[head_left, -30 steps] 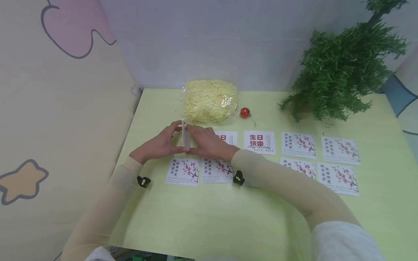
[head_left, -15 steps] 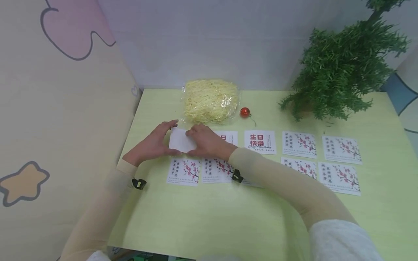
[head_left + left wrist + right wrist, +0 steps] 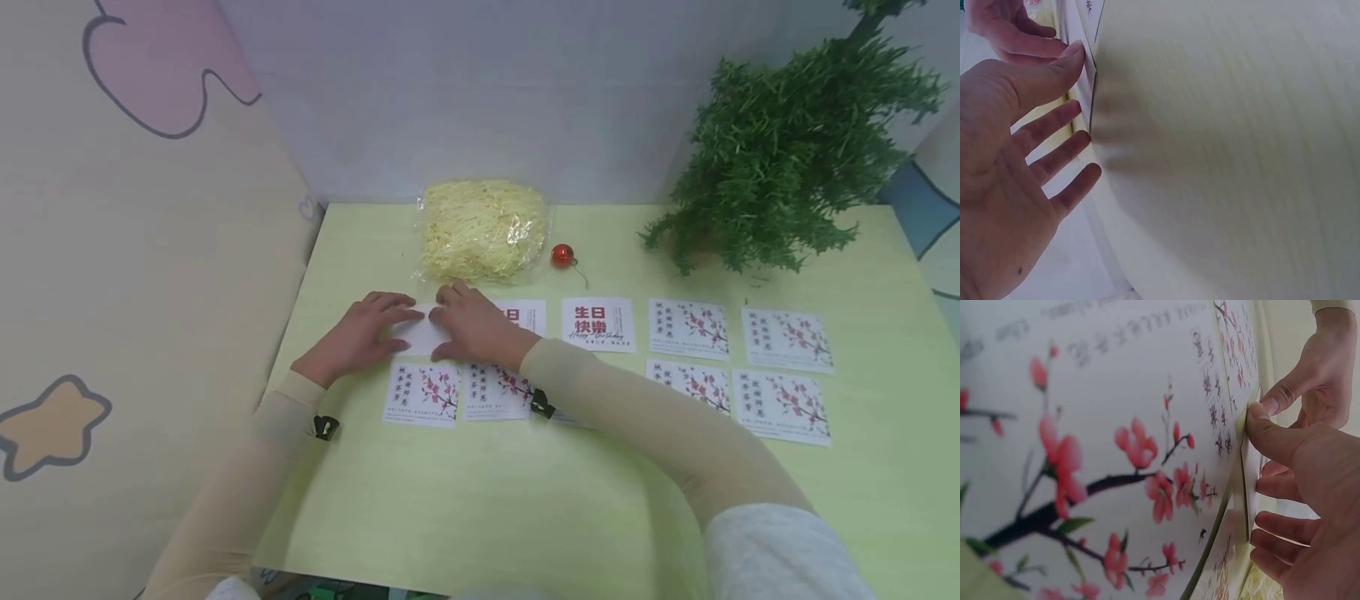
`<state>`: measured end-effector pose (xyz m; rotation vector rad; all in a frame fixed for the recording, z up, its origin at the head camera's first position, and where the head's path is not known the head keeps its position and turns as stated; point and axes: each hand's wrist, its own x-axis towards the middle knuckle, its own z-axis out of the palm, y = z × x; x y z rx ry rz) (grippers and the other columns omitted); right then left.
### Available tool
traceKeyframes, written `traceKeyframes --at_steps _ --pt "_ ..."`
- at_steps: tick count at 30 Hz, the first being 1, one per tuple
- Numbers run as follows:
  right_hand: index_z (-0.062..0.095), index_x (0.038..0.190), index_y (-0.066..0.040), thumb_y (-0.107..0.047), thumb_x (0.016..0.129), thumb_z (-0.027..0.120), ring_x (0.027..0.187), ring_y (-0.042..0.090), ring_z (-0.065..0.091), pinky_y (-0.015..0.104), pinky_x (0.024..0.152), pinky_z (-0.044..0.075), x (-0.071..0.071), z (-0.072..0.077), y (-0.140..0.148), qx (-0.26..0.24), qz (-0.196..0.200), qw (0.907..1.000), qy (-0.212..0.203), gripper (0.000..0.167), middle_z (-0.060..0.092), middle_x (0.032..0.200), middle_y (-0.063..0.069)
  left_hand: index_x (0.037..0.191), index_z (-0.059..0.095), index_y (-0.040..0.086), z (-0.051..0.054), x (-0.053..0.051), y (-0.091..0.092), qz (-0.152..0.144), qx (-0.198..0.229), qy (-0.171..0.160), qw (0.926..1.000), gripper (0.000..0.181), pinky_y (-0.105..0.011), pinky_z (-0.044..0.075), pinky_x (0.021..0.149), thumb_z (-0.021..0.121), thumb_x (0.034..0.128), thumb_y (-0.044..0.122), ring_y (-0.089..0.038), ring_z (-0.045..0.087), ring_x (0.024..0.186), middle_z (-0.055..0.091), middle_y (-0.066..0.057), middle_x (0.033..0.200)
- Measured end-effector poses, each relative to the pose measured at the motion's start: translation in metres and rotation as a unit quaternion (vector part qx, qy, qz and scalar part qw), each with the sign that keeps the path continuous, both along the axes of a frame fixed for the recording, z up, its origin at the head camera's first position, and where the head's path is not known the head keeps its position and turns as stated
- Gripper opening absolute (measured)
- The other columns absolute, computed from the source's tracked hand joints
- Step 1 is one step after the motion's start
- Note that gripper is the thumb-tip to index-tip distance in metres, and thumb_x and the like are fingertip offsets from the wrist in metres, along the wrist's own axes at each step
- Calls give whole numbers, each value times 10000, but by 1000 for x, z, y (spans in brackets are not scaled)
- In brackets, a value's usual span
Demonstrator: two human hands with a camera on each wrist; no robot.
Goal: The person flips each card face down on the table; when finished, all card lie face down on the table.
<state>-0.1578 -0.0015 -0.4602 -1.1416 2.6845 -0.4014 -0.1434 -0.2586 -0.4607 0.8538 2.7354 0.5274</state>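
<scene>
A white card [image 3: 420, 335], blank side up, lies about flat at the left end of the back row of cards. My left hand [image 3: 362, 336] touches its left side, thumb toward me and fingers spread, as the left wrist view also shows. On the card's right side rests my right hand [image 3: 478, 327], partly covering a birthday card [image 3: 532, 315] with red lettering. In the right wrist view the thumb [image 3: 1272, 437] is on the card's near edge and the fingers reach to its far side. Blossom cards [image 3: 422, 395] lie just in front of the hands.
Behind the hands sits a clear bag of yellow shredded paper [image 3: 483, 229], with a red ball ornament [image 3: 562, 256] beside it. Another birthday card [image 3: 597, 325] and several blossom cards [image 3: 688, 329] lie to the right. A green artificial plant [image 3: 772, 167] stands at the back right.
The white card was edge-on and upright between both hands, then tipped to show its blank face. Now it is down on the table, and the left fingers have come in over it.
</scene>
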Motion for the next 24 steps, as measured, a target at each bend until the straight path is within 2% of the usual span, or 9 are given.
traceKeyframes --at_steps 3,7,10,12,14,18,24 --pt "642 1516 -91 -576 973 803 1458 295 496 443 1296 367 0 5 10 19 -67 10000 -62 745 571 1558 114 1493 679 116 4 0 7 11 111 119 9999 549 -679 369 1220 852 985 235 -416 470 1507 573 -157 1590" --pt "600 1543 -36 -487 1016 786 1509 303 483 438 1312 359 1 21 35 5 -244 9993 -265 718 570 1588 115 1454 700 109 19 -1 28 14 279 273 9992 492 -618 398 1227 829 1009 275 -375 519 1470 616 -138 1541" --pt "599 1530 9 -443 1013 799 1502 326 501 450 1301 381 2 30 57 106 -345 9989 -309 715 593 1571 144 1456 696 94 31 -2 51 -169 307 320 9989 483 -565 428 1233 808 1027 287 -351 547 1457 635 -124 1520" --pt "605 1519 18 -428 991 825 1485 337 515 460 1297 386 3 33 70 186 -410 9985 -310 726 608 1555 158 1478 676 83 33 -5 68 -381 281 339 9983 522 -540 438 1239 811 1026 307 -343 554 1461 635 -122 1525" --pt "597 1526 20 -422 958 856 1485 351 515 475 1300 379 4 33 83 267 -487 9979 -333 766 606 1556 170 1502 655 74 31 -8 84 -578 206 333 9976 573 -514 437 1250 825 1016 326 -332 556 1472 631 -116 1539" --pt "586 1532 18 -427 881 919 1441 359 538 481 1278 401 6 30 103 460 -616 9964 -359 856 612 1545 176 1563 601 76 18 -14 110 -840 -106 182 9962 671 -473 399 1291 836 1004 365 -311 523 1522 594 -103 1600" --pt "548 1566 20 -425 848 949 1429 365 548 498 1275 402 9 25 120 559 -672 9952 -435 935 595 1563 190 1620 540 104 2 -19 129 -940 -488 30 9944 794 -455 373 1308 858 973 437 -292 487 1545 560 -78 1637"
